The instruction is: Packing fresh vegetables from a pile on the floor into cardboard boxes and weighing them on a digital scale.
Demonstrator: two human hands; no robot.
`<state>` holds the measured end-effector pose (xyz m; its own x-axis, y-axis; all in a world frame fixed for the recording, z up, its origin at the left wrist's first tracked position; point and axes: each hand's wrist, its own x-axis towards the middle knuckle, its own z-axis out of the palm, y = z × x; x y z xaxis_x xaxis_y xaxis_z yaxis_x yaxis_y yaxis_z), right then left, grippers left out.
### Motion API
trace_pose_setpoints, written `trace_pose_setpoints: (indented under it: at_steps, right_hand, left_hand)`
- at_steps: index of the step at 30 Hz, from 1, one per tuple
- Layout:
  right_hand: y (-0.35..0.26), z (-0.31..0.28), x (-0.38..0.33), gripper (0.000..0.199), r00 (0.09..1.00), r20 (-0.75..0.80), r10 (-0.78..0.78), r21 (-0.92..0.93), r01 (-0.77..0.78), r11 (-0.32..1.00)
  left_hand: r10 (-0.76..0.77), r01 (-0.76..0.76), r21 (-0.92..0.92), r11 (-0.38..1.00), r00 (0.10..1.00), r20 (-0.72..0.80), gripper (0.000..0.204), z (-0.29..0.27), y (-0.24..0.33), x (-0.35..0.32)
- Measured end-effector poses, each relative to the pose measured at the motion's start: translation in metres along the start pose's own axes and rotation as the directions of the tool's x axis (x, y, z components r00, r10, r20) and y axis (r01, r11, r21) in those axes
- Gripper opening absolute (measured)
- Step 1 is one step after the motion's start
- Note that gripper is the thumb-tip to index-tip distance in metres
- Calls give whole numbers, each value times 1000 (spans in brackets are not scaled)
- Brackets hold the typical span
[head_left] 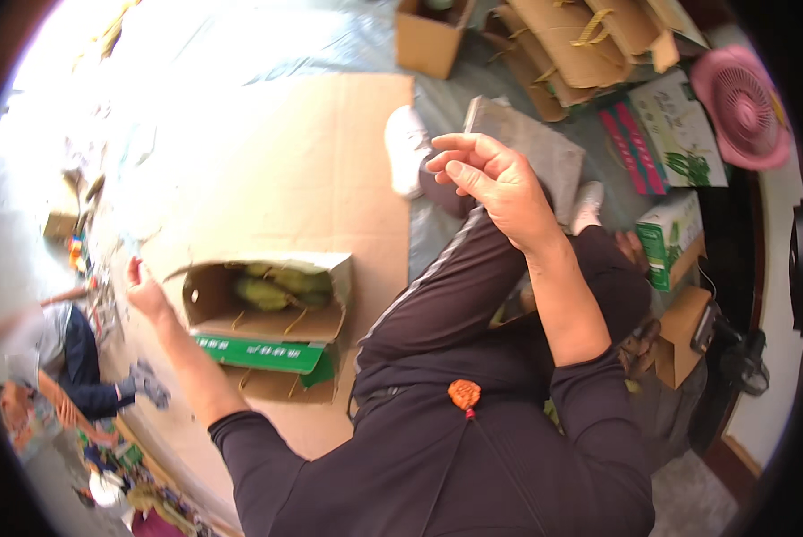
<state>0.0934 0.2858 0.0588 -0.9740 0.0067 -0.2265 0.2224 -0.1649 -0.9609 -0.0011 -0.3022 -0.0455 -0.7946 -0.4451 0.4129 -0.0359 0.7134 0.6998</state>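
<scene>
My right hand (495, 183) is raised in front of my bent leg, over a flat greyish board. Its fingers are loosely curled and apart, with nothing visible between them. My left hand (148, 291) reaches out beside the left end of an opened carton (343, 291); its fingers are small and washed out by the light, so whether they hold anything is unclear. Inside the carton lie several yellow-green oblong pieces of produce (280, 288). Its green printed flap (258, 352) hangs toward me, and yellow cord handles show on it.
A large flat cardboard sheet (294, 170) covers the floor ahead. Opened cartons (562, 45) are piled at the far right, near a pink fan (739, 107) and a white-green box (674, 237). A black clip fan (741, 358) stands right. Another person (75, 358) sits at left.
</scene>
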Motion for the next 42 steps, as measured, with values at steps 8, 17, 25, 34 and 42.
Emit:
trace_pose_setpoints:
  at_steps: [8, 17, 25, 34, 42]
  right_hand:
    - [4, -133, -62, 27, 892, -434, -124, -126, 77, 989]
    - [64, -198, -140, 26, 759, -651, 9, -33, -41, 999]
    - [92, -204, -136, 25, 738, -674, 21, 28, -4, 1000]
    - [99, -205, -138, 24, 713, -692, 112, 84, -74, 994]
    - [98, -201, -126, 27, 777, -621, 99, 74, -68, 995]
  left_hand:
    - [221, -141, -171, 975, 555, 802, 29, 195, 140, -44]
    - [-537, -908, 26, 419, -224, 813, 65, 355, 69, -165]
    - [-315, -718, 229, 658, 14, 949, 51, 215, -19, -208]
    - [-372, -328, 317, 890, -118, 921, 33, 176, 152, -195]
    - [-635, -851, 31, 524, -366, 681, 46, 194, 56, -212]
